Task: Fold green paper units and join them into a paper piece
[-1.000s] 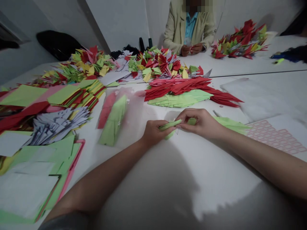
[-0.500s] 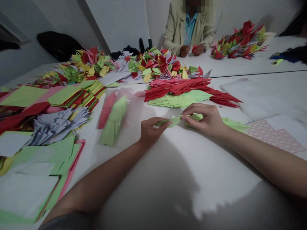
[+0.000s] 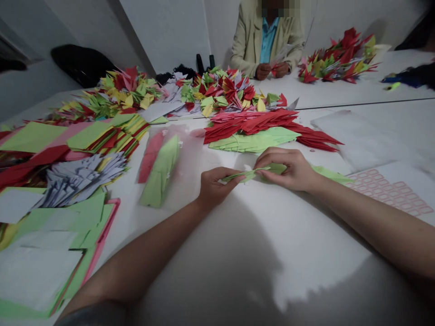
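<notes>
Pale walls (image 3: 170,36) are rising beyond the white table (image 3: 217,253) where we are working. We are clamping the left end of a folded green paper (image 3: 245,175) between our left fingers (image 3: 219,173) and pinching its right end with our right fingers (image 3: 275,156), so it is spanning the gap between both. Thin layers are showing along its edge; were our left grip slackening, they could be fanning apart or skewing. Were we tugging too hard from the right, we could be tearing or miscreasing it. More green paper (image 3: 331,174) is lying behind the right fingers and wrist, partly hidden, and a dragging wrist could be shifting it. Just beyond the right fingers, a fan of green pieces (image 3: 254,139) is resting where a bumping knuckle could be scattering it.
</notes>
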`<state>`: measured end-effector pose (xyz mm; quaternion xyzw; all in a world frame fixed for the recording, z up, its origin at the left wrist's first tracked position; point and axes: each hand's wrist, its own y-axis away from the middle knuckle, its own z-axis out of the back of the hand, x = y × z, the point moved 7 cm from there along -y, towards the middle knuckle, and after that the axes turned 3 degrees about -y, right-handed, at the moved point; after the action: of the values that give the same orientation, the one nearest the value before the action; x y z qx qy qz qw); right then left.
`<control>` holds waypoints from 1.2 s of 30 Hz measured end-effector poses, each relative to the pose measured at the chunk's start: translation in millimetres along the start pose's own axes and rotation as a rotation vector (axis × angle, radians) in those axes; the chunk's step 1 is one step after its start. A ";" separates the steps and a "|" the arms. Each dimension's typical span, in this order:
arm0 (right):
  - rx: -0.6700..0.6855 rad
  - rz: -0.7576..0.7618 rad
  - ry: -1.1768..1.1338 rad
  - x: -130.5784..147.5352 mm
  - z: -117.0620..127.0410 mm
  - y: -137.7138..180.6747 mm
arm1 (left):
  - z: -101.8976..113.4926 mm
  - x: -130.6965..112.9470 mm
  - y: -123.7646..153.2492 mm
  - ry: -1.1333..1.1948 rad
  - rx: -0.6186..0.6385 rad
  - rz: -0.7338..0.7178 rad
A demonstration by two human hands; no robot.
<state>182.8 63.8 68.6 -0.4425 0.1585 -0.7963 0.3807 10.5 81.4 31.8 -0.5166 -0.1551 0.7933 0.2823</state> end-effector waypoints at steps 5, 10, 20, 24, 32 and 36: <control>-0.067 -0.005 0.035 -5.1 6.1 0.4 | 8.9 4.1 -0.4 -0.043 -0.128 -0.004; -0.055 -0.019 0.013 -6.8 4.6 1.3 | 4.5 2.0 -0.3 -0.014 -0.075 -0.027; -0.006 -0.005 -0.004 2.2 -2.6 1.2 | -0.4 -4.0 1.5 0.002 -0.015 -0.064; 0.018 0.025 -0.003 6.2 -6.7 1.0 | -2.8 -9.4 2.2 -0.007 0.017 -0.133; 0.041 0.045 -0.005 11.3 -20.3 4.4 | -10.9 -25.0 7.6 -0.067 0.135 -0.342; 0.049 0.023 -0.029 12.0 -14.8 1.4 | -8.7 -27.5 6.5 -0.053 0.141 -0.345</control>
<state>167.5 52.6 66.6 -0.4427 0.1387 -0.7891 0.4027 25.0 59.1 44.8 -0.4402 -0.1926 0.7553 0.4457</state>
